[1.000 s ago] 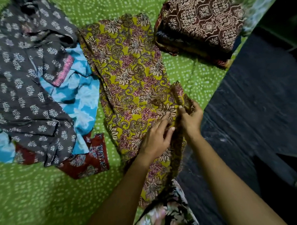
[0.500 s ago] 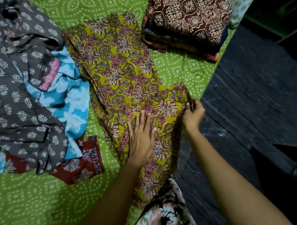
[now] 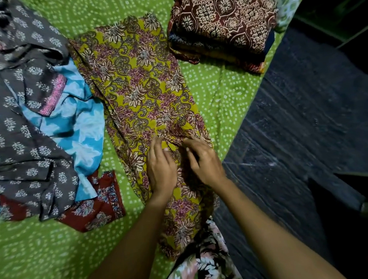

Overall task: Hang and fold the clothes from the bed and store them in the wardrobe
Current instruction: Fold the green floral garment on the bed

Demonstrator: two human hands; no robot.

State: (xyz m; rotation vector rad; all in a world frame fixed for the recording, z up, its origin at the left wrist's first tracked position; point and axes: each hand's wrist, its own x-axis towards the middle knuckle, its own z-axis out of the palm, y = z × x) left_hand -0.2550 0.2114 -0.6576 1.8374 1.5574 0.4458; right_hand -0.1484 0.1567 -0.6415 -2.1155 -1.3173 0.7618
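Yellow floral garment (image 3: 139, 88): folded into a long strip, purple and cream flower print, flat on the green dotted bed (image 3: 225, 100) near its edge. Left hand (image 3: 161, 167) lies on it, fingers straight. Right hand (image 3: 206, 161) on the fold, blurred; can't tell if the fingers pinch. Grey garment (image 3: 17, 124), blue garment (image 3: 80, 130) and red cloth (image 3: 97, 205) heaped left. Folded maroon stack (image 3: 223, 23) beyond.

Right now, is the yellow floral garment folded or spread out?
Mostly spread: the yellow floral garment lies full-length on the green bedsheet; left hand and right hand rest on a crease.
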